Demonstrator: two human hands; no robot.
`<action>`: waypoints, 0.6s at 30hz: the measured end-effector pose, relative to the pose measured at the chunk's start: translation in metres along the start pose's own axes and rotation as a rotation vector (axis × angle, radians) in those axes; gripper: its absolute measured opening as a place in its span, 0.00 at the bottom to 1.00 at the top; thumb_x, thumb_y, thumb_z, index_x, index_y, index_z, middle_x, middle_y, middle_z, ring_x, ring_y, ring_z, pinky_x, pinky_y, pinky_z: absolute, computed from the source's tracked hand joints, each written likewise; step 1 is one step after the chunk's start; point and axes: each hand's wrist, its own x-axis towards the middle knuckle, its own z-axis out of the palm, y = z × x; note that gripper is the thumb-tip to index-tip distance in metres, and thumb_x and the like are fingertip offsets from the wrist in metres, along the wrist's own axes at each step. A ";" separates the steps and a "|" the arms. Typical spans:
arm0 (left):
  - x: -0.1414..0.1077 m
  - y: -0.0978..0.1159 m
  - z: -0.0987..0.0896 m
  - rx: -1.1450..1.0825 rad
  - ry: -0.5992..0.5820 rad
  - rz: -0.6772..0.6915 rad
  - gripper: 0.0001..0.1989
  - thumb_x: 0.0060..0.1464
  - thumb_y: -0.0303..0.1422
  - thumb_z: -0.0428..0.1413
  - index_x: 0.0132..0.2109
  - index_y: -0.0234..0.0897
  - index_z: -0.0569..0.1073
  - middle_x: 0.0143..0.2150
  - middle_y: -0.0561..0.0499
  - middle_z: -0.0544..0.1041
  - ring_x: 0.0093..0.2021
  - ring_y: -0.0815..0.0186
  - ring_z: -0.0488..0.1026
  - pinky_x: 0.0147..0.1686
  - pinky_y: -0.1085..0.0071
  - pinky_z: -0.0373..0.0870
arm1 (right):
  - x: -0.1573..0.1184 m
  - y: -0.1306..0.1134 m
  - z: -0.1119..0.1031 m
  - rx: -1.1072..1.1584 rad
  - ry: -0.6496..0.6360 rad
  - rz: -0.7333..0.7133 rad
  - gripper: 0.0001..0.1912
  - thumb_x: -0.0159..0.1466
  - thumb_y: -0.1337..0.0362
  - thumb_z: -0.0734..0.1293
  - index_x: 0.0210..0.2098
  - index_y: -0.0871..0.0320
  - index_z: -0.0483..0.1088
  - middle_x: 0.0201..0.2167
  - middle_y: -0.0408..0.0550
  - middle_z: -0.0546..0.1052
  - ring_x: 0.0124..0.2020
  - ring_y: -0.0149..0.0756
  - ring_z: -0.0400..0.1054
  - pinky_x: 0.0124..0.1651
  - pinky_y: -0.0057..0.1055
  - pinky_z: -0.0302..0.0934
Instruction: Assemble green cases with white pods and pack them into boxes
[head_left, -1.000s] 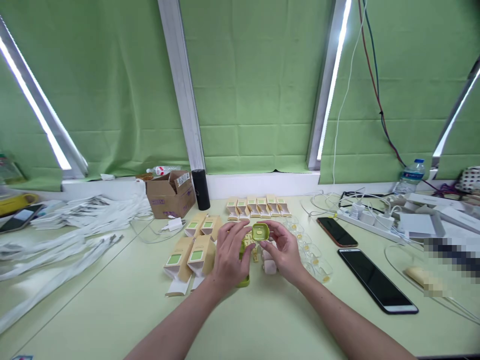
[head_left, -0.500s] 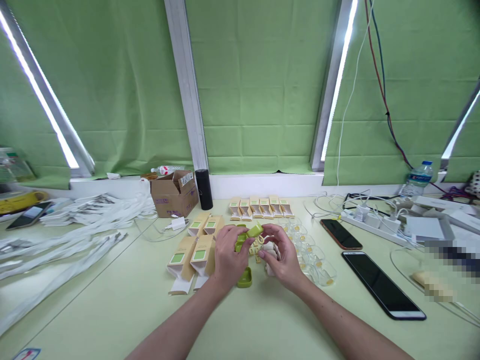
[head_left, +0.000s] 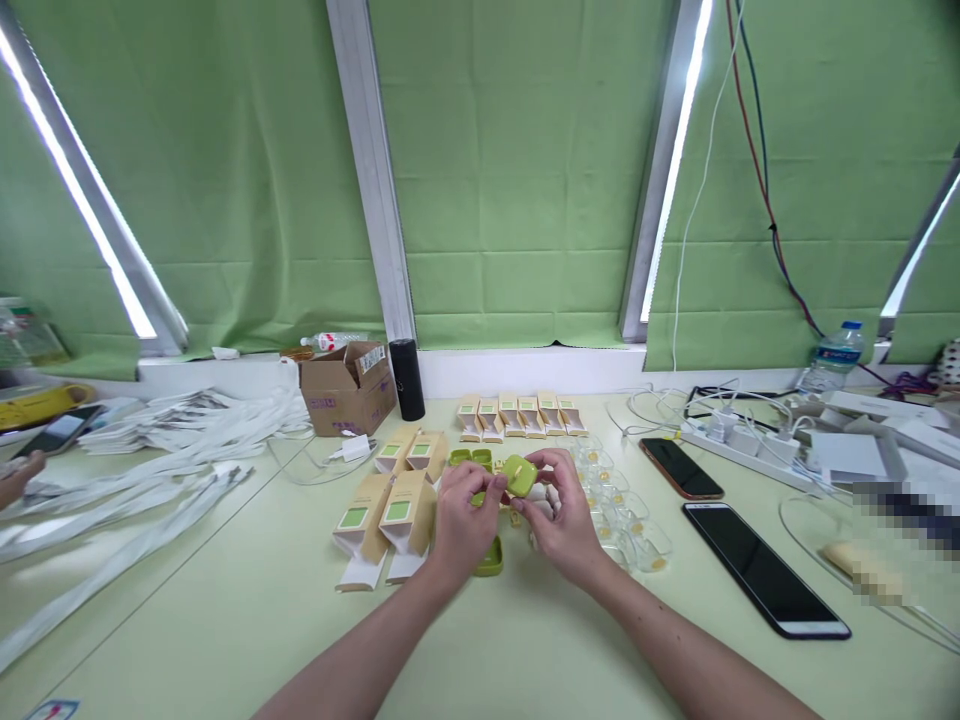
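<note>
A small olive-green square plastic piece (head_left: 519, 477), like a little case or lid, is held up between both hands over the table. My left hand (head_left: 466, 515) pinches its left side with thumb and fingers. My right hand (head_left: 561, 510) grips its right edge, fingers closed. More green square pieces (head_left: 471, 457) lie behind my left hand, and a green open tray-like piece (head_left: 491, 558) lies just below it. Small yellowish bits and white objects partly show behind and under my right hand; their kind is hidden. Clear plastic cases (head_left: 622, 505) with yellow spots stand right of it.
Open cardboard boxes with green labels (head_left: 405, 512) stand left; a row of small boxes (head_left: 519, 417) stands behind. Two phones (head_left: 757, 560) lie right, near cables and a power strip (head_left: 750, 455). White straps (head_left: 187, 500) spread left, where another person's hand (head_left: 19, 475) shows.
The green piece has been turned so its broad square face shows, and it sits slightly lower and further right. Another person's hand has appeared at the far left edge.
</note>
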 end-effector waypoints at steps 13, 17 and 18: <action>0.004 0.000 -0.001 0.044 0.087 0.186 0.11 0.66 0.35 0.60 0.54 0.41 0.76 0.44 0.46 0.80 0.51 0.54 0.72 0.50 0.57 0.74 | 0.002 -0.007 -0.004 0.114 -0.073 0.051 0.18 0.67 0.62 0.69 0.56 0.50 0.67 0.53 0.51 0.74 0.53 0.46 0.73 0.57 0.47 0.69; 0.004 0.004 -0.002 0.026 0.047 0.258 0.09 0.66 0.30 0.58 0.53 0.41 0.77 0.45 0.46 0.82 0.50 0.54 0.72 0.51 0.57 0.73 | 0.002 -0.006 -0.005 0.093 -0.068 0.018 0.18 0.68 0.62 0.69 0.57 0.50 0.67 0.53 0.51 0.74 0.54 0.46 0.72 0.57 0.46 0.68; 0.004 0.005 -0.002 0.014 0.040 0.264 0.08 0.66 0.30 0.58 0.51 0.41 0.77 0.45 0.46 0.83 0.50 0.55 0.72 0.51 0.57 0.73 | 0.002 -0.006 -0.005 0.091 -0.067 0.009 0.18 0.68 0.62 0.68 0.57 0.50 0.67 0.54 0.52 0.73 0.54 0.46 0.72 0.57 0.46 0.69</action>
